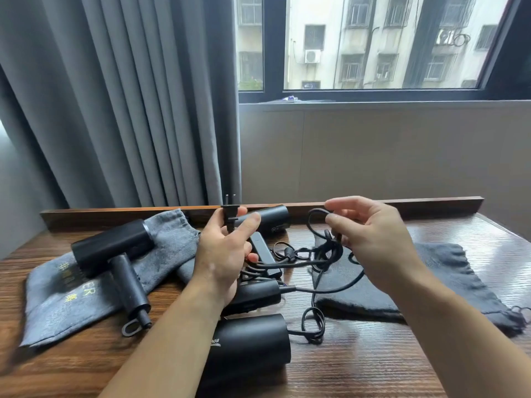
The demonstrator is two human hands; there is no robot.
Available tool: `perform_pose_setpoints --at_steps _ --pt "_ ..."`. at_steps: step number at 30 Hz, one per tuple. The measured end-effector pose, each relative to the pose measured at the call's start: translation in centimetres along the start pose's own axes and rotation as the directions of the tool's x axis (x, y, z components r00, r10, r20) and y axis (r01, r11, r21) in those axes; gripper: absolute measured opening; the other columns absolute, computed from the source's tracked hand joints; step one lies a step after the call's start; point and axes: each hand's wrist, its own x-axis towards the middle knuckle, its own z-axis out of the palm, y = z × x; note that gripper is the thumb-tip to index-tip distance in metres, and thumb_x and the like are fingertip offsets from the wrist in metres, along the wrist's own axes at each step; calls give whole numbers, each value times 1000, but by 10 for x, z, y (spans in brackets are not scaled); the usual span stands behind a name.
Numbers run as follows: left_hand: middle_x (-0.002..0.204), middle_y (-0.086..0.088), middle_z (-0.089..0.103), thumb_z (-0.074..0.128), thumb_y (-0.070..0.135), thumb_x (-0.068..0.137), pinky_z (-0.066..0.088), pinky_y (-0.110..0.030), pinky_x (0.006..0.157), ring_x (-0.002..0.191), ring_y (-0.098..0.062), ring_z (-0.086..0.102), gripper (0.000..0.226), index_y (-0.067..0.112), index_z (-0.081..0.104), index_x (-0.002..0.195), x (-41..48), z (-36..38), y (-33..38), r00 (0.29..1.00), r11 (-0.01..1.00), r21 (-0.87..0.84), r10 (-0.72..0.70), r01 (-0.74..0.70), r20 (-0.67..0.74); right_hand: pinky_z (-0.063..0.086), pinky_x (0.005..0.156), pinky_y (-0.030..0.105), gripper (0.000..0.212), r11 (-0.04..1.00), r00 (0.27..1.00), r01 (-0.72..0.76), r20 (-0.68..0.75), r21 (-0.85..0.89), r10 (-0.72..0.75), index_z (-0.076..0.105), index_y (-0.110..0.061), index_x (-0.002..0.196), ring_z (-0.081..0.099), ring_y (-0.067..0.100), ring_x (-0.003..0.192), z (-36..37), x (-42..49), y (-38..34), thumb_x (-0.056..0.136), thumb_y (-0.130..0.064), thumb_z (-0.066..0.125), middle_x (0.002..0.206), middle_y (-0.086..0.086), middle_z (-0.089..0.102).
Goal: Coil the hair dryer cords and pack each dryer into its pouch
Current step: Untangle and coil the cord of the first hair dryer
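Head view: a person's two bare hands work above a wooden table [373, 366] by a window.
Left hand [222, 254]: closed around a black plug [230, 215], prongs pointing up, with a few strands of cord gathered under the lower fingers.
Right hand [370, 239]: fingers pinched on a loop of the black cord [316, 222], lifted clear of the table.
Cord state: a tangled bunch [321, 254] hangs between the hands; another small loop [313, 326] lies on the wood beside the near dryer.
Dryers: one lies on the grey pouch [71, 288] at left [115, 248]; one stands at the back rail [273, 219]; one sits nearest the camera [253, 343]; another dark body [255, 294] lies under the left wrist.
Pouches: the grey one flat at left, a dark one [431, 282] flat at right, both apparently without a dryer inside.
Step in hand: judged to be coiling, at an early stage; no dryer is packed.
Next move: probably freeing the knot, then laying even loops into the left hand.
Edges and room: the raised back rail [431, 203] closes the far side; bare wood at front right gives room; the middle is crowded.
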Motion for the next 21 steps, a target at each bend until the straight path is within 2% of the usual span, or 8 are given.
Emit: perform_pose_setpoints --at_steps 2,4,7,11,14,16,19,21 --pt "85 -3 55 75 4 86 60 -41 66 56 -13 58 41 17 56 119 4 -1 -6 995 984 177 7 10 -97 48 54 16 19 988 999 -35 -16 151 38 77 -17 94 61 10 65 -2 4 -3 88 0 74 77 0 70" --pt "105 -3 62 78 6 75 59 -48 90 85 -20 70 83 23 37 145 4 -1 -11 991 904 427 29 30 -131 49 55 17 18 974 998 -42 -37 222 52 77 -17 92 60 11 64 0 8 -6 87 1 74 75 -1 70" --pt "146 -7 39 83 16 69 41 -37 113 130 -24 48 123 31 4 161 -2 2 -9 980 717 695 171 -56 -98 52 58 18 18 926 988 -99 -76 364 135 76 -17 89 59 10 63 5 16 -16 88 1 73 75 -3 68" --pt "156 -1 32 74 22 70 26 -57 120 147 -26 27 78 35 48 144 -12 6 -8 855 454 819 511 -351 84 54 63 24 15 821 968 -189 -36 538 247 71 -9 98 60 8 57 15 23 -26 89 3 71 76 2 66" --pt "130 15 63 61 31 76 13 -62 123 138 -9 47 32 31 73 105 -17 9 -9 789 483 669 553 -565 267 55 63 23 17 772 957 -240 9 588 291 71 -6 100 62 8 55 26 22 -30 88 4 71 69 1 68" --pt "109 22 71 68 34 82 29 -51 120 116 4 62 25 29 72 107 -23 10 -8 766 550 539 520 -638 377 57 63 23 16 738 950 -263 31 622 312 70 -5 100 62 11 58 33 21 -29 88 5 71 71 4 67" --pt "79 15 71 81 41 83 50 -17 81 78 -3 69 37 25 65 112 -27 12 -9 754 595 464 494 -656 432 57 56 23 10 687 948 -275 69 673 312 68 -3 97 62 13 57 42 16 -26 90 4 69 72 7 65" --pt "67 11 65 80 40 85 48 -18 63 61 -8 62 29 26 65 106 -26 12 -9 774 645 428 514 -633 369 57 57 22 4 722 956 -272 95 636 277 68 -5 95 64 13 61 47 12 -21 93 -1 68 74 7 65"
